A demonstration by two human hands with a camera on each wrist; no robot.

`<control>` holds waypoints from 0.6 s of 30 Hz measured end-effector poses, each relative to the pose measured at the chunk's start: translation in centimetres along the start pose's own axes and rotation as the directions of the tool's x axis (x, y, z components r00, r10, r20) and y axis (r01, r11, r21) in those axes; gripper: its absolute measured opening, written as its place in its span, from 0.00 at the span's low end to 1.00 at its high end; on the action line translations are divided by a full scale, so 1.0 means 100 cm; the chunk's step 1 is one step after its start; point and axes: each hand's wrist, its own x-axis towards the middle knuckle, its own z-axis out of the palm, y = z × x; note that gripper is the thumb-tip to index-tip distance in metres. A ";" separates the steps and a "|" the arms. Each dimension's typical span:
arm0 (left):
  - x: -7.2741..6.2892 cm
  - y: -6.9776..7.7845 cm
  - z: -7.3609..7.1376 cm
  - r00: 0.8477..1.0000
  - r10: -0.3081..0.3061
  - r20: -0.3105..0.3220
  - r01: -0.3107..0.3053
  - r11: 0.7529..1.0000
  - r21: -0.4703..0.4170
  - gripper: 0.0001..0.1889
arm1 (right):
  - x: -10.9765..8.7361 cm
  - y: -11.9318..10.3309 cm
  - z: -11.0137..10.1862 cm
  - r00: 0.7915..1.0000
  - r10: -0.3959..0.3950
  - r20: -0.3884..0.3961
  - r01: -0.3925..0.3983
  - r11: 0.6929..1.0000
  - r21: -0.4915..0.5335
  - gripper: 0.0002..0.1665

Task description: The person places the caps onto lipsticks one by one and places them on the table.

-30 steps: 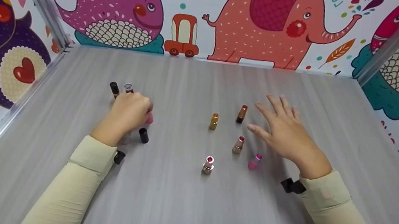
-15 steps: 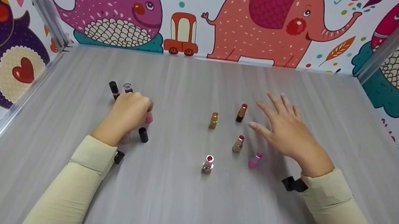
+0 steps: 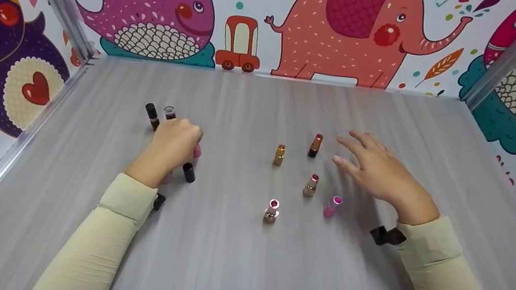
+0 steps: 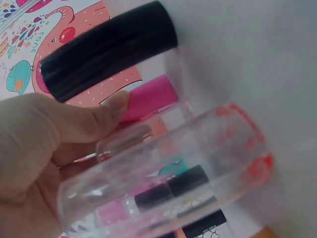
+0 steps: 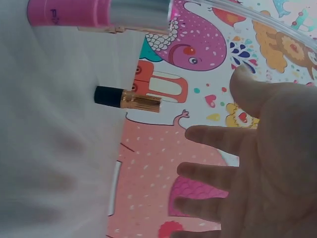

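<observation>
My left hand (image 3: 174, 142) is curled at the left group of caps. In the left wrist view its thumb presses the top of a pink lipstick cap (image 4: 151, 98), and its other fingers are mostly hidden. Close by stand a black cap (image 4: 111, 49) and a large clear cap (image 4: 168, 173). My right hand (image 3: 376, 173) hovers with fingers spread, holding nothing. Nearest it is a lipstick with a black base and copper top (image 3: 315, 146). A pink lipstick (image 3: 332, 207) and a rose-gold lipstick with a red tip (image 3: 311, 186) stand nearer the front.
A gold lipstick (image 3: 279, 155) and a silvery lipstick (image 3: 271, 211) stand mid-table. Behind the left hand are a black tube (image 3: 152, 116) and a clear-topped tube (image 3: 169, 112). Cartoon-printed panels (image 3: 346, 30) border the grey table (image 3: 220, 262).
My right hand has shifted slightly right, away from the copper-topped lipstick, with its fingers drawn in a little. The left hand stays at the pink cap. The head view has shifted slightly.
</observation>
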 end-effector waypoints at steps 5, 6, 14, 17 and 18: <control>0.000 -0.001 0.000 1.000 0.008 -0.016 -0.007 1.000 0.011 0.08 | 0.003 0.009 0.005 0.999 0.025 0.045 -0.025 1.000 -0.012 0.36; 0.000 0.000 0.000 1.000 0.008 -0.016 -0.008 1.000 0.013 0.08 | 0.003 0.011 0.006 0.998 0.027 0.049 -0.027 1.000 -0.013 0.35; 0.001 0.001 0.001 1.000 0.013 -0.024 -0.013 1.000 0.020 0.07 | -0.008 0.018 0.015 0.998 -0.020 0.052 0.021 1.000 -0.014 0.29; 0.000 0.001 0.001 1.000 0.011 -0.025 -0.010 1.000 0.022 0.07 | -0.014 0.022 0.019 0.995 -0.075 0.072 0.075 0.997 -0.005 0.31; -0.001 0.001 0.000 1.000 0.010 -0.021 -0.009 1.000 0.022 0.07 | -0.016 0.024 0.019 0.991 -0.101 0.092 0.101 0.995 0.009 0.32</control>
